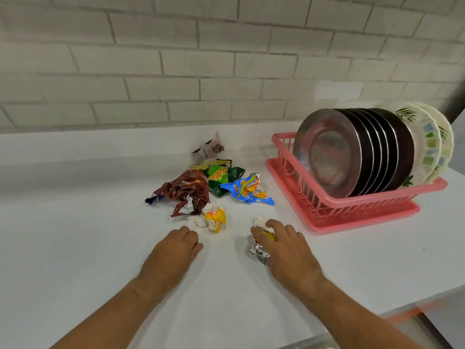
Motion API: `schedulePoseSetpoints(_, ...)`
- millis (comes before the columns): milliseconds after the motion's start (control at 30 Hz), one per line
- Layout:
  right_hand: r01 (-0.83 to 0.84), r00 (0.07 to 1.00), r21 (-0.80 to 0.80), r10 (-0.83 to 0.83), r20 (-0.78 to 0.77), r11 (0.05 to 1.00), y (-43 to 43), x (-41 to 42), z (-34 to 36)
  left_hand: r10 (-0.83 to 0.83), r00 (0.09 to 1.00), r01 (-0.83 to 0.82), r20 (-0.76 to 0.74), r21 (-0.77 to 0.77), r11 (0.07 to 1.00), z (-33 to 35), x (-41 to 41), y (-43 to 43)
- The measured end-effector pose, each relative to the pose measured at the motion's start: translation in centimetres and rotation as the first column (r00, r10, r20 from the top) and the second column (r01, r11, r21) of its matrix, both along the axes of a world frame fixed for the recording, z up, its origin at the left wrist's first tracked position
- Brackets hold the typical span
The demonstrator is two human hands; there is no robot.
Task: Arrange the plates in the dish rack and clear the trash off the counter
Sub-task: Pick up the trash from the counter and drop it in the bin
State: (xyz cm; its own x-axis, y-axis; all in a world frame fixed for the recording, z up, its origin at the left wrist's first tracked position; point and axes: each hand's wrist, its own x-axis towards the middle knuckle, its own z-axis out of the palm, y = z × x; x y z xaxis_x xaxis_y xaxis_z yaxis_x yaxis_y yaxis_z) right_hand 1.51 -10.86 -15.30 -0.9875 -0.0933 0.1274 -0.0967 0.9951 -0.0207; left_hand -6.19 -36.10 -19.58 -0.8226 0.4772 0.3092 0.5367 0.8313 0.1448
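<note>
Several crumpled wrappers lie heaped on the white table, just ahead of my left hand, whose fingers rest loose, holding nothing. My right hand clutches a crushed foil wrapper. Steel and patterned plates stand on edge in the pink dish rack at the right.

A pale brick wall with grey mortar lines stands behind the table; a blurred orange strip shows below its near edge.
</note>
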Motion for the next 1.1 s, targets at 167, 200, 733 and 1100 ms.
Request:
schedulePoseSetpoints(167,-0.053,0.993,-0.042,0.057,0.099,0.998,-1.0,1.6,-0.7,0.016,0.998,-0.015,-0.052,0.014,1.000,0.3,0.2,-0.2)
schedulePoseSetpoints(200,-0.055,0.990,-0.059,0.062,0.124,0.997,-1.3,1.7,-0.9,0.045,0.998,-0.044,-0.052,0.028,0.999,0.5,0.1,-0.2)
schedulePoseSetpoints(733,-0.034,0.993,-0.146,0.050,0.111,0.989,-2.1,0.3,-0.6,0.262,0.957,-0.278,0.125,0.132,0.952,2.0,-0.5,1.9)
schedulePoseSetpoints(1100,0.017,0.995,-0.277,0.010,0.096,0.961,-1.3,-0.7,2.7,0.289,0.932,-0.354,0.219,0.374,0.857,6.2,0.8,2.3)
